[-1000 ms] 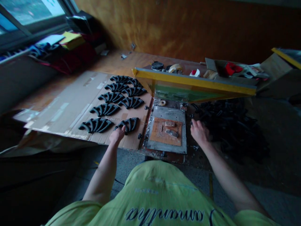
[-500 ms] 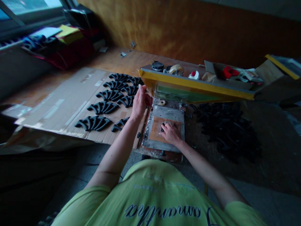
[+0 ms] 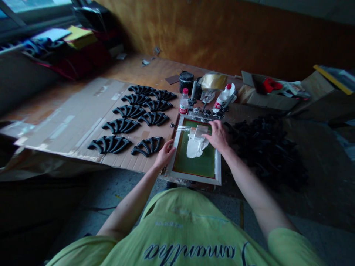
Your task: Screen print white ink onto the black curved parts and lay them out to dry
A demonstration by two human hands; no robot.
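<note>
A framed printing screen point(image 3: 216, 169) with a green mesh lies flat in front of me, white ink smeared on its middle. My left hand point(image 3: 164, 155) grips the frame's left edge, fingers curled over it. My right hand point(image 3: 217, 136) rests at the screen's far right part, fingers closed on a pale squeegee point(image 3: 200, 131) next to the ink. Several black curved plastic parts point(image 3: 147, 145) lie in two rows on a cardboard sheet point(image 3: 80, 122) left of the screen.
A dark heap of black parts point(image 3: 266, 147) lies right of the screen. Behind the screen stand a small bottle with a red cap point(image 3: 183, 101), a black ink tin point(image 3: 186, 80), another bottle point(image 3: 223, 97) and clutter. Cardboard boxes point(image 3: 266, 96) sit at the back right.
The screen frame has come down flat over the metal plate. My left hand moved from the raised frame to its left edge; my right hand left the plate and now rests on the screen.
</note>
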